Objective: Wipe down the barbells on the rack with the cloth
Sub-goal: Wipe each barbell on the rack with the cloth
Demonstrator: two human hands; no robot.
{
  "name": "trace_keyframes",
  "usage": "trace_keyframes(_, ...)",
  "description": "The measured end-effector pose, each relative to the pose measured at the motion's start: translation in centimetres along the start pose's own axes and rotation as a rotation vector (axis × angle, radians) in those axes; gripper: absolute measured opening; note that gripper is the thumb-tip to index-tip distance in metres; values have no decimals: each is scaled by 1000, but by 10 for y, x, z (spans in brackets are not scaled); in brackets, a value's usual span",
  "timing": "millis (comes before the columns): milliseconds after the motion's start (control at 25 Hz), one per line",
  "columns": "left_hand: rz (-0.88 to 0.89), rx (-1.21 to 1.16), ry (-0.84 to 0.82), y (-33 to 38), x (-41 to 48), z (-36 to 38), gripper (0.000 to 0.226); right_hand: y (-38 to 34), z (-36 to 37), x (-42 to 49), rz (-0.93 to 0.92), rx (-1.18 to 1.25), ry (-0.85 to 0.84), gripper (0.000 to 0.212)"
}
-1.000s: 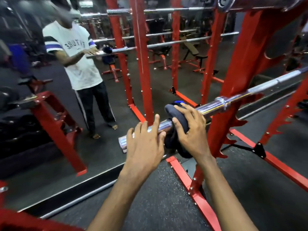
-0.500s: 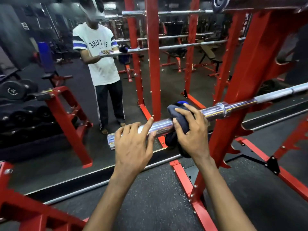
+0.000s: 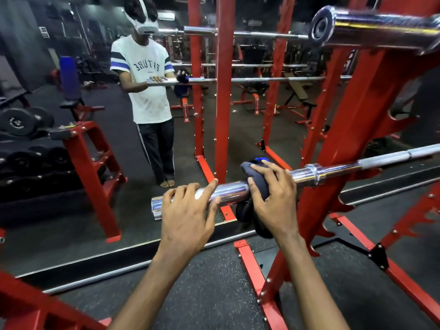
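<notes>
The barbell [image 3: 233, 190] lies across the red rack [image 3: 357, 129]. The right hand [image 3: 276, 198] curls its grip round the dark cloth [image 3: 246, 167] wrapped on the barbell's sleeve. Just beside it, the left hand [image 3: 188, 215] keeps a slack grip, fingers laid flat.

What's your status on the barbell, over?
Left grip resting on the barbell sleeve. Right grip holding dark cloth wrapped round the sleeve, short of the collar. Nothing blocking; red rack upright beyond the collar.

Forearms [image 3: 152, 282] bare; reflected: white T-shirt [image 3: 147, 96], navy-and-blue sleeve stripes; dark trousers [image 3: 158, 144], white side stripe; white headset [image 3: 145, 26].
</notes>
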State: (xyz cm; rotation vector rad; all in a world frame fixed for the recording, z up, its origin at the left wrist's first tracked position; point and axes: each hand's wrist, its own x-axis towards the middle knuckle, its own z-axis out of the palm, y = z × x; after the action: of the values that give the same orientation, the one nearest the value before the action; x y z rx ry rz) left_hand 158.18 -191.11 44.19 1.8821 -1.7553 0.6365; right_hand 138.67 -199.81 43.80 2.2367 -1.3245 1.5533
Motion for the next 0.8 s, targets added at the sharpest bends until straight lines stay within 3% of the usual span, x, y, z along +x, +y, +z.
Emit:
trace_keyframes(240,7,-11,12,0,-1,0,42,30,-11,23,277,-47,145,32)
trace_keyframes(400,7,-24,5,1,-1,-1,43,-7,4,-6,166,-28,102,35)
trace_keyframes(560,15,-19,5,0,-1,-1,43,19,-6,0,81,-27,83,33)
trace_keyframes(800,-8,-19,-50,3,4,-6,45,19,6,7,401,-47,360,35)
